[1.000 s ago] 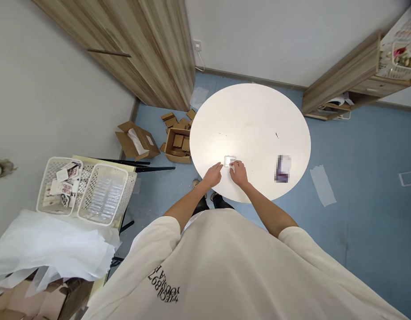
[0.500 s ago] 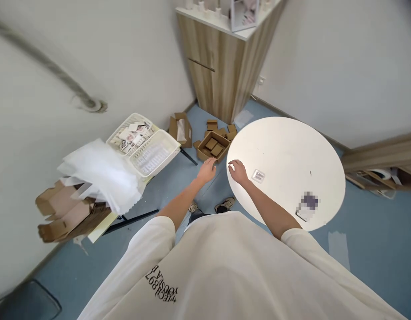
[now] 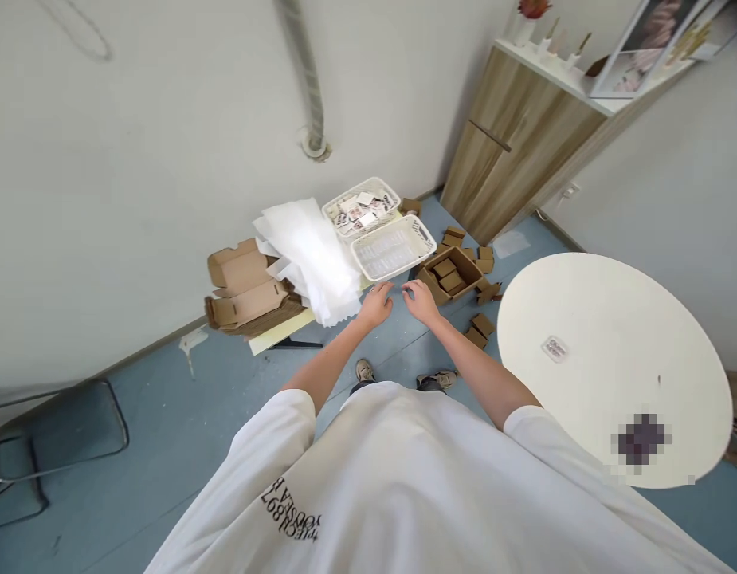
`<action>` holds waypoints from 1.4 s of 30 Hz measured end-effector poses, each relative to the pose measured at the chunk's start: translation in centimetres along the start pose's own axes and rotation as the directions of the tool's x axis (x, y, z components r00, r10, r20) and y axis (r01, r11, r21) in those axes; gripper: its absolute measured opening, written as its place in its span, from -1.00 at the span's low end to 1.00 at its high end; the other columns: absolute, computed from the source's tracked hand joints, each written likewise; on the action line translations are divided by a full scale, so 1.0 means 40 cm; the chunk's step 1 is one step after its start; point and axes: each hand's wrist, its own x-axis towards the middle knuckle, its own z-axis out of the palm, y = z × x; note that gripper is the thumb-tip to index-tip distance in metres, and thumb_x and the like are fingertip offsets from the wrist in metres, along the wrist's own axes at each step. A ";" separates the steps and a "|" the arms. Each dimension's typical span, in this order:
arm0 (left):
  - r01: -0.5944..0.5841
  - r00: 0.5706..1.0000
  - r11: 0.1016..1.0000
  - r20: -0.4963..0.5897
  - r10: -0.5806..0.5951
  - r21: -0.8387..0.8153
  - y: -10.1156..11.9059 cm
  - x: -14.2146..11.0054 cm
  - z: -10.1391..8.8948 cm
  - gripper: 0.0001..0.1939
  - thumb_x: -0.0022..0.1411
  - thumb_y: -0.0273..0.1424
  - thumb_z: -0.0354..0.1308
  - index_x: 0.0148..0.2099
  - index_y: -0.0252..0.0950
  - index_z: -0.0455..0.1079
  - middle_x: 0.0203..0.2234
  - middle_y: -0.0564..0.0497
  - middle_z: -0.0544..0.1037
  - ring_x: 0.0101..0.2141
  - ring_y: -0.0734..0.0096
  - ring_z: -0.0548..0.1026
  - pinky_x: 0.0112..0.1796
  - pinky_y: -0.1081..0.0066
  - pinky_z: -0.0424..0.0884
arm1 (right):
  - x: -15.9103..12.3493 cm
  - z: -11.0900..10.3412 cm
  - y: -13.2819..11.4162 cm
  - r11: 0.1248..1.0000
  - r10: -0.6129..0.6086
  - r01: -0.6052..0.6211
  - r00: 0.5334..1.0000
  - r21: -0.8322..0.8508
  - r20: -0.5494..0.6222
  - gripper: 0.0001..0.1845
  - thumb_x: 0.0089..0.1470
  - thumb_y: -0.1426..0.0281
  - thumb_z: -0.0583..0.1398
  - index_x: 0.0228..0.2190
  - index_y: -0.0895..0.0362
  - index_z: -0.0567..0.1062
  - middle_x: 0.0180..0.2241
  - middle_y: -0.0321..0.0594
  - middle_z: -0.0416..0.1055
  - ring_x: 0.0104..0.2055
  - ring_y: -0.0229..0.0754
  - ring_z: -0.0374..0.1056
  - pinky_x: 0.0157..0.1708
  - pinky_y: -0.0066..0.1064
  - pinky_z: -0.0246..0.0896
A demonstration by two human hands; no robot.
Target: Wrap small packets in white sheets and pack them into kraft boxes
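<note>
My left hand (image 3: 377,304) hovers in front of the side table, its fingers loosely curved and apart, holding nothing. Close beside it, my right hand (image 3: 421,301) is also empty, with thumb and fingers parted. Just beyond them stands a white plastic basket (image 3: 429,253) of clear plastic cases. Behind that is a second white basket (image 3: 329,209) with small printed cards. Left of my hands lies a pile of white foam sheets (image 3: 311,255). An open cardboard box (image 3: 459,293) holding small brown boxes sits on the floor past my right hand.
Flattened cardboard boxes (image 3: 248,291) are stacked at the left end of the side table (image 3: 281,331). On the right stands a round white table (image 3: 607,319) with a small clear case (image 3: 554,349). A wooden cabinet (image 3: 523,151) fills the corner. A chair (image 3: 63,462) is at left.
My view and body have turned left, so the side table now lies ahead and the round table has shifted right. Both hands have come closer together and remain empty.
</note>
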 end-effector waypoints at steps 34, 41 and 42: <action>0.025 0.990 0.962 -0.140 0.014 0.273 -0.239 -0.011 -0.349 -0.48 0.37 -0.52 -0.04 0.35 -0.30 0.24 0.33 -0.26 0.29 0.24 0.01 0.38 0.14 0.05 0.41 | 0.242 0.203 -0.333 1.000 -0.006 0.011 0.989 0.026 -0.151 -0.77 0.29 0.24 0.04 -0.17 0.04 0.44 -0.19 -0.17 0.54 -0.36 -0.14 0.38 -0.20 -0.28 0.27; -0.074 0.975 0.930 -0.171 0.144 0.360 -0.033 0.132 -0.302 -0.34 0.36 -0.55 -0.03 0.46 -0.22 0.07 0.43 -0.24 0.13 0.28 -0.15 0.29 0.16 -0.07 0.32 | 0.164 -0.019 -0.232 0.996 0.077 -0.059 0.958 0.073 -0.277 -0.71 0.33 0.11 0.03 -0.17 0.00 0.43 -0.31 -0.22 0.53 -0.42 -0.10 0.42 -0.28 -0.27 0.29; -0.087 0.976 0.926 -0.156 0.153 0.367 -0.002 0.153 -0.285 -0.32 0.35 -0.55 -0.02 0.47 -0.21 0.04 0.43 -0.24 0.12 0.27 -0.16 0.30 0.16 -0.06 0.32 | 0.145 -0.051 -0.211 0.994 0.093 -0.070 0.950 0.088 -0.297 -0.70 0.33 0.09 0.03 -0.17 -0.01 0.43 -0.30 -0.21 0.54 -0.42 -0.10 0.42 -0.29 -0.26 0.30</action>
